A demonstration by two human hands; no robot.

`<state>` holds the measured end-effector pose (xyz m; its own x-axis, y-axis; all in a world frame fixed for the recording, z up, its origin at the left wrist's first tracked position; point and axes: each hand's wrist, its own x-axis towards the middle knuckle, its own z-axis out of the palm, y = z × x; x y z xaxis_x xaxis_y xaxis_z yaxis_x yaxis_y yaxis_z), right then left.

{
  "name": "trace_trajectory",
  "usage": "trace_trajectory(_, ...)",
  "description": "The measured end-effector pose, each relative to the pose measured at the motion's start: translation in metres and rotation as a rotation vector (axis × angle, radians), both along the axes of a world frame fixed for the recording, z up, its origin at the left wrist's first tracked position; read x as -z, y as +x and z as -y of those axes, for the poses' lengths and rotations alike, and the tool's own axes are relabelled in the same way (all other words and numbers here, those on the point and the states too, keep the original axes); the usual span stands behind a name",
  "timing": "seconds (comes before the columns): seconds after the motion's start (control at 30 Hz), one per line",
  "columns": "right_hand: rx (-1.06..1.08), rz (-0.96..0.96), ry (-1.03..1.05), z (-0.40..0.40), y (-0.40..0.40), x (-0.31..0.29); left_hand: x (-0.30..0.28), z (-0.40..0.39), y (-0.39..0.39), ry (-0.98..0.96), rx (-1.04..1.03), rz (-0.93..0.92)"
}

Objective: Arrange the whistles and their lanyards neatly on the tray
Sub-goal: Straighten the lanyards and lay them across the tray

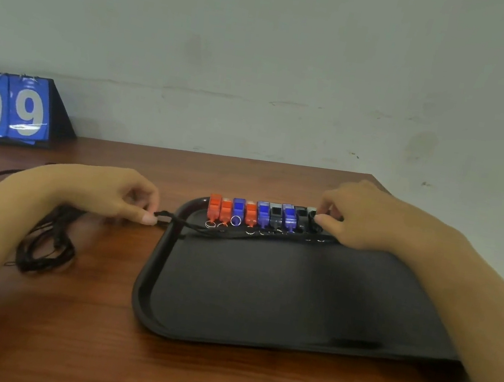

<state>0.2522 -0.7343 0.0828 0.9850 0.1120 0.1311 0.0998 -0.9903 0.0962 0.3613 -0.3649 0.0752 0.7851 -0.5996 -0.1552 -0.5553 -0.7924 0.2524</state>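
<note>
Nine or so small plastic whistles (262, 214), orange, blue and smoky black, stood side by side in one row along the far edge of the flat black plastic tray (278, 293), each with a small metal split ring lying just in front of it. The tray sat on the brown wooden counter (92, 330).

The right hand (360, 220) rested at the right end of the row, thumb and forefinger closed on the last black whistle (311, 221). The left hand (119, 195) lay on the counter just beside the tray's left rim, its fingertips pinching the end of a thin black cord lanyard (193, 226) that ran over the rim and along the front of the row. Whether that cord was tied to the pinched whistle could not be told. A loose tangle of more black lanyards (46, 245) lay on the counter under the left forearm, off the tray. A blue flip scoreboard showing 99 (8, 108) stood at the far left against the wall.

The step in hand looked like straightening this one cord. Doing it well would mean holding the end whistle down firmly so the row did not shift, then drawing the cord gently, parallel to the row and low over the tray, so it cleared the rings. A sharp pull could topple the whistles like dominoes.
</note>
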Motion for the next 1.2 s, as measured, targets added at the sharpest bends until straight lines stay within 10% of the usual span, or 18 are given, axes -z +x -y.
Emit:
trace_trajectory(0.63,0.145,-0.262,0.015,0.005,-0.003,0.002,-0.012,0.006,-0.008,-0.459,-0.315,0.528)
trace_trajectory(0.97,-0.241,0.146,0.239,-0.026,-0.008,-0.001,-0.028,0.049,-0.057,-0.889,-0.022,0.136)
trace_trajectory(1.2,-0.566,-0.015,0.321,-0.067,-0.031,-0.002,-0.026,0.057,-0.062,-1.077,0.164,-0.233)
